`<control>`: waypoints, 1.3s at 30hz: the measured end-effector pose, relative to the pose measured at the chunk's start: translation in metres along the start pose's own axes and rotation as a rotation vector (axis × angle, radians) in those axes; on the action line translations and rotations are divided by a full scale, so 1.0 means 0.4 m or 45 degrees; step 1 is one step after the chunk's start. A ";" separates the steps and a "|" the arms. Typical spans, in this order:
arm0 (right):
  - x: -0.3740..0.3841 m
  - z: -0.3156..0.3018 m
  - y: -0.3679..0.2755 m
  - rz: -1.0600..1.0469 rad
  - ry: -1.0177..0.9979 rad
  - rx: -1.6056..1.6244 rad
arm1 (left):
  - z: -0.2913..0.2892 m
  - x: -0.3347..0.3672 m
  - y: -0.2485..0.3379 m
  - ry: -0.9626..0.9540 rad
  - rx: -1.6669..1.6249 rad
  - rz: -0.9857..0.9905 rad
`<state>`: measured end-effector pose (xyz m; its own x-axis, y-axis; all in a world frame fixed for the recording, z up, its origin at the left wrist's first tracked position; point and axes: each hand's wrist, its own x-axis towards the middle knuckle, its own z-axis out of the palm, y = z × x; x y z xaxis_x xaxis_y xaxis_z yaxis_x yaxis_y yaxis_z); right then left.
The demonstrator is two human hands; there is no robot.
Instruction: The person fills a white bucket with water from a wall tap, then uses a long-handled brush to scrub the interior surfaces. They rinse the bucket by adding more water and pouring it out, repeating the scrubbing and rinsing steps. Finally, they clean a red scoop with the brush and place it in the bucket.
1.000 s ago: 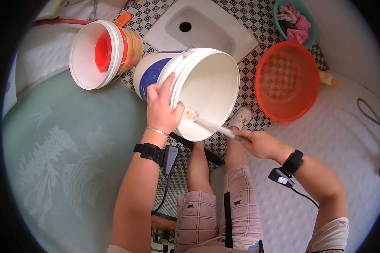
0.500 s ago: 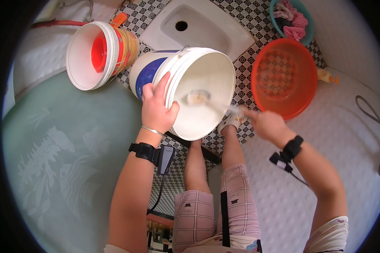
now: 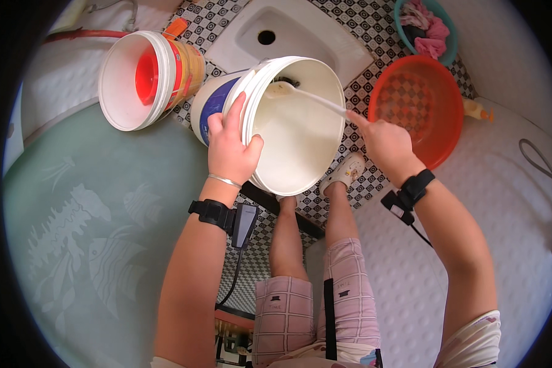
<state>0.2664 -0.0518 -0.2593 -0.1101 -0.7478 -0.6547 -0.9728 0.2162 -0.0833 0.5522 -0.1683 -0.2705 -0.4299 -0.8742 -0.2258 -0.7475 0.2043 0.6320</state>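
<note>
A large white bucket [image 3: 300, 156] with a blue patch on its outside lies tilted in front of me, its mouth turned toward me. My left hand [image 3: 233, 147] grips its left rim, fingers along the outer wall and thumb near the mouth. Closed around the end of a long white handle is my right hand [image 3: 386, 144], just right of the bucket. The handle belongs to a scrub brush [image 3: 319, 101]. Its pale head, with dark bristles partly showing, rests against the far inner wall of the bucket, near the upper rim.
A smaller white bucket [image 3: 126, 110] with a red piece inside lies tipped at the left. On the right sit an orange basin [image 3: 451, 122] and a teal basin [image 3: 452, 37] holding pink cloth. A squat toilet [image 3: 349, 52] lies beyond. Frosted glass [image 3: 104, 184] borders the left.
The brush head has gone from the middle of the bucket's mouth to the far upper inner wall. My right hand has moved away from me with it. The bucket's mouth has shifted slightly upward.
</note>
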 end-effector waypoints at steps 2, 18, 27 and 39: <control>-0.002 0.007 -0.005 -0.057 -0.300 0.109 | 0.008 0.007 0.000 0.010 -0.004 -0.015; 0.028 0.048 -0.001 -0.069 0.120 0.203 | 0.015 0.015 0.020 -0.070 0.144 0.071; 0.071 0.079 -0.038 0.050 -0.095 0.317 | 0.013 0.018 0.010 -0.047 0.028 0.046; 0.118 0.120 -0.079 -0.145 -0.440 0.261 | -0.014 0.022 -0.014 -0.016 -0.029 0.033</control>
<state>0.3017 -0.0639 -0.3237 0.1045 -0.5272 -0.8433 -0.9103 0.2909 -0.2946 0.5556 -0.1798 -0.2718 -0.4554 -0.8630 -0.2188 -0.7246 0.2165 0.6543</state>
